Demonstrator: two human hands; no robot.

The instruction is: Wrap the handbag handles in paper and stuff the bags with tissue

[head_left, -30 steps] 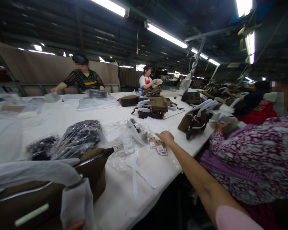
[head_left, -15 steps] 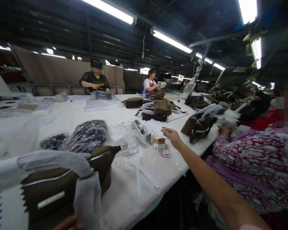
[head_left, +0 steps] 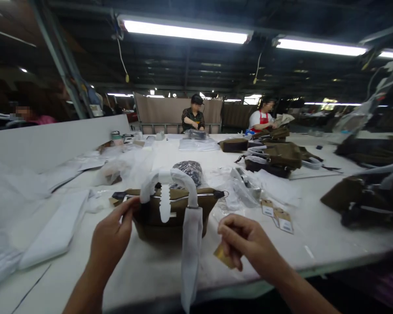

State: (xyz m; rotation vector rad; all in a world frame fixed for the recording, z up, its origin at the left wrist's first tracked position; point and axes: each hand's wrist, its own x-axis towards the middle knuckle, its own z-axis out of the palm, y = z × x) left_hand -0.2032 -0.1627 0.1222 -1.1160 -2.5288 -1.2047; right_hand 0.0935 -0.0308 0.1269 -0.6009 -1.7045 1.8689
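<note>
Across the white table (head_left: 150,272), an olive bag (head_left: 160,229) is standing near the front edge, its white-wrapped handle (head_left: 193,226) arching above. The left hand (head_left: 109,235) is touching the bag's left end; whether its fingers are clamping, I cannot tell. The right hand (head_left: 249,240) is pinching a small yellowish piece (head_left: 223,256) near that edge. Beyond it, tags (head_left: 285,223) are lying.
</note>
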